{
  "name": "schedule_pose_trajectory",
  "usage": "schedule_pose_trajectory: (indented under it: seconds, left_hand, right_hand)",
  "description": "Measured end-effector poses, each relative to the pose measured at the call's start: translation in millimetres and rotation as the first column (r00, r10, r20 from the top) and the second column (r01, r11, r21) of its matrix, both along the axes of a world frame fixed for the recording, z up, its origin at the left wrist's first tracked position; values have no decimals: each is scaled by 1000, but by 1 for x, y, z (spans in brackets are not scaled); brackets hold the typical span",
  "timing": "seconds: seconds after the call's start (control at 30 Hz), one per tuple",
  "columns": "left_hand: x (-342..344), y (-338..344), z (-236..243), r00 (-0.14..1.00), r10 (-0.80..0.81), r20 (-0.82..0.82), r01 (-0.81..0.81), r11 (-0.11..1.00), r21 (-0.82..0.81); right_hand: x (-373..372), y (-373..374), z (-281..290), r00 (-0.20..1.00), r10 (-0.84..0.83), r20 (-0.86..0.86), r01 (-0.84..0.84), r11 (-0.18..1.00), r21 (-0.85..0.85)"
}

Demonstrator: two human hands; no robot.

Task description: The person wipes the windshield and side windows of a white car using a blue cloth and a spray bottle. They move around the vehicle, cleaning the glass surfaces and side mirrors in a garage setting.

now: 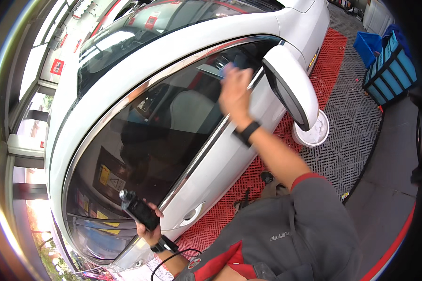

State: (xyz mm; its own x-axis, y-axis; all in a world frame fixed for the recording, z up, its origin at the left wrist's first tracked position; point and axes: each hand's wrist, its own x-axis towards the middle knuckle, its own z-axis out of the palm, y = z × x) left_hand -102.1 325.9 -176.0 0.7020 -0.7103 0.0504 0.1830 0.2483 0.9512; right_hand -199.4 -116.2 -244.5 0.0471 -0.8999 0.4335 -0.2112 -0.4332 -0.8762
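Note:
Low on the left, my left hand (149, 232) is wrapped around a small dark bottle (142, 213) with a pale, narrow tip, in front of the rear part of the car's side window. My right hand (237, 93), somewhat blurred, reaches up to the front part of the tinted side window (169, 136). Its closed fingers hold a small bluish-purple thing (228, 70) at the glass; its kind is too blurred to tell. Black bands circle both wrists. The white car (229, 159) fills the view ahead, its wing mirror (295, 84) just right of my right hand.
A white bucket (314, 130) stands on the red and grey grid floor (349, 122) below the mirror. Farther right are a blue bin (368, 48) and a black-framed blue crate (391, 70). A door handle (192, 214) sits beside my left hand. A thin black cable (171, 256) runs near my left wrist.

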Motion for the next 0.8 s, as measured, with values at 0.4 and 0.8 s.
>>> schedule_pose_trajectory:
  seconds: [0.4,0.8]
  left_hand:
    - [11,-41,19,980,-157,124,160,987,-14]
    - [15,-12,7,988,5,155,-12,999,46]
  right_hand:
    - [3,-32,-51,990,-102,96,120,972,-204]
    - [-2,-67,-83,964,-225,-143,205,969,-141]
